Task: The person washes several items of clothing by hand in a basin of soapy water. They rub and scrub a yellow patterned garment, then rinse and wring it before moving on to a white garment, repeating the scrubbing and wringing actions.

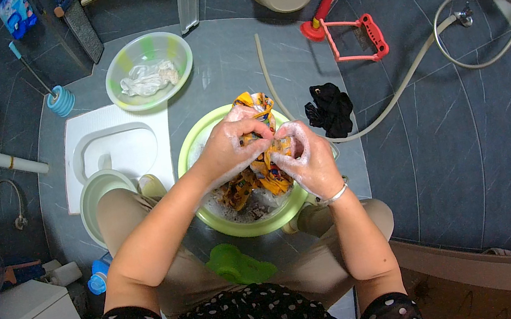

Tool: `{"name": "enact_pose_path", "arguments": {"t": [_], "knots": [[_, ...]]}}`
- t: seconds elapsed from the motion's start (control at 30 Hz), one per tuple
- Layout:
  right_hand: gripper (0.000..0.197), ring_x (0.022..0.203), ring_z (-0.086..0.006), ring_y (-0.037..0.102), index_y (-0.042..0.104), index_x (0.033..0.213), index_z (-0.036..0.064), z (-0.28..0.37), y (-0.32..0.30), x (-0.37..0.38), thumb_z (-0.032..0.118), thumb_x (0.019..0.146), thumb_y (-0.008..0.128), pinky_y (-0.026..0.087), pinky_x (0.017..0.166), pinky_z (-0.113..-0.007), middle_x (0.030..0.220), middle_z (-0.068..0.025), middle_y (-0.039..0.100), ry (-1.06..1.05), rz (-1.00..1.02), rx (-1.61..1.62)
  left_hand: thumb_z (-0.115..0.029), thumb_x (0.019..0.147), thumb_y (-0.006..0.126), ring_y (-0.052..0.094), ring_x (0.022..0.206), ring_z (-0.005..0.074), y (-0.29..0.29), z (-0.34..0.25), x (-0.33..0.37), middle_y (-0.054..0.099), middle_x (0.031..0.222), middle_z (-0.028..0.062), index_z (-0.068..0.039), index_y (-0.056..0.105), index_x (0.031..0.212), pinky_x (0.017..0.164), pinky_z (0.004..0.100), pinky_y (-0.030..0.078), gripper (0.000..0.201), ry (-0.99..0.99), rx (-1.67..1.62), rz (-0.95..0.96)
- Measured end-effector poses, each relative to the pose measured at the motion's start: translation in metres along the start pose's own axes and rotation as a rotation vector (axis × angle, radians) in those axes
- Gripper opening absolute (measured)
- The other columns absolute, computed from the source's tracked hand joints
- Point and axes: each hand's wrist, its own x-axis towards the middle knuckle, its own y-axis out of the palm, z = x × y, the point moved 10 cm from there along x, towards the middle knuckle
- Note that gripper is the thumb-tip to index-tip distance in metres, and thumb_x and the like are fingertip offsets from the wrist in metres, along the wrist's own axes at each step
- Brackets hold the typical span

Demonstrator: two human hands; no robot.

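Both my hands are over a light green basin [245, 230] between my knees, with suds and grey water in it. My left hand [237, 144] is closed on a wet yellow-orange patterned cloth [277, 182], its fingertips bent toward the other hand. My right hand [310, 159] pinches the same cloth from the right, fingertips close to the left ones. White foam coats both hands. One end of the cloth sticks up past my left hand, and its lower part hangs into the basin. What kind of garment it is cannot be made out.
A black cloth [331, 110] lies on the floor to the right, beside a hose [387, 114]. A second basin [115, 91] with white cloth [151, 79] stands far left, behind a squat toilet [71, 131]. A red plunger [326, 7] and red plastic frame [374, 36] stand far right.
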Motion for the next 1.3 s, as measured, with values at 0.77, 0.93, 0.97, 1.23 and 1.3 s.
{"name": "enact_pose_path", "arguments": {"t": [0.77, 0.93, 0.97, 1.23, 1.3], "knots": [[0.025, 0.073, -0.0274, 0.054, 0.059, 0.084, 0.0046, -0.002, -0.008, -0.003, 0.028, 0.079, 0.068, 0.044, 0.065, -0.035, 0.081, -0.0125, 0.053, -0.111, 0.389, -0.235, -0.011, 0.077, 0.065, 0.054, 0.078, 0.0135, -0.006, -0.005, 0.002, 0.059, 0.083, 0.0021, -0.005, 0.058, 0.082, 0.072, 0.0266, 0.044, 0.011, -0.223, 0.016, 0.239], [0.019, 0.098, -0.0298, 0.051, 0.058, 0.082, 0.0050, 0.029, -0.026, 0.003, 0.019, 0.074, 0.068, 0.041, 0.088, -0.039, 0.122, -0.0141, 0.049, -0.318, 0.176, -0.158, -0.011, 0.074, 0.065, 0.049, 0.075, 0.0088, 0.004, -0.007, 0.000, 0.055, 0.086, -0.0017, -0.006, 0.057, 0.079, 0.066, 0.0240, 0.039, 0.011, -0.037, -0.034, 0.273], [0.018, 0.097, -0.0301, 0.051, 0.058, 0.081, 0.0056, 0.037, -0.026, 0.003, 0.018, 0.072, 0.068, 0.041, 0.089, -0.039, 0.127, -0.0145, 0.048, -0.382, 0.166, -0.185, -0.009, 0.073, 0.064, 0.047, 0.074, 0.0072, 0.006, -0.014, 0.001, 0.053, 0.086, -0.0029, -0.007, 0.056, 0.078, 0.064, 0.0232, 0.038, 0.010, 0.031, -0.030, 0.285], [0.021, 0.077, -0.0262, 0.050, 0.048, 0.074, 0.0031, 0.013, 0.000, 0.000, 0.014, 0.074, 0.066, 0.042, 0.074, -0.034, 0.084, -0.0106, 0.053, -0.168, 0.420, -0.172, -0.004, 0.067, 0.061, 0.046, 0.071, 0.0096, 0.019, -0.001, -0.007, 0.050, 0.079, -0.0006, -0.007, 0.054, 0.074, 0.062, 0.0230, 0.037, 0.011, -0.207, -0.178, 0.434], [0.022, 0.069, -0.0314, 0.050, 0.047, 0.077, 0.0041, 0.013, 0.000, 0.002, 0.018, 0.076, 0.064, 0.042, 0.063, -0.036, 0.075, -0.0123, 0.046, -0.239, 0.400, -0.195, -0.005, 0.067, 0.061, 0.046, 0.071, 0.0094, 0.020, 0.003, -0.008, 0.050, 0.078, -0.0005, -0.006, 0.053, 0.074, 0.062, 0.0232, 0.037, 0.011, -0.192, -0.177, 0.420]]}}
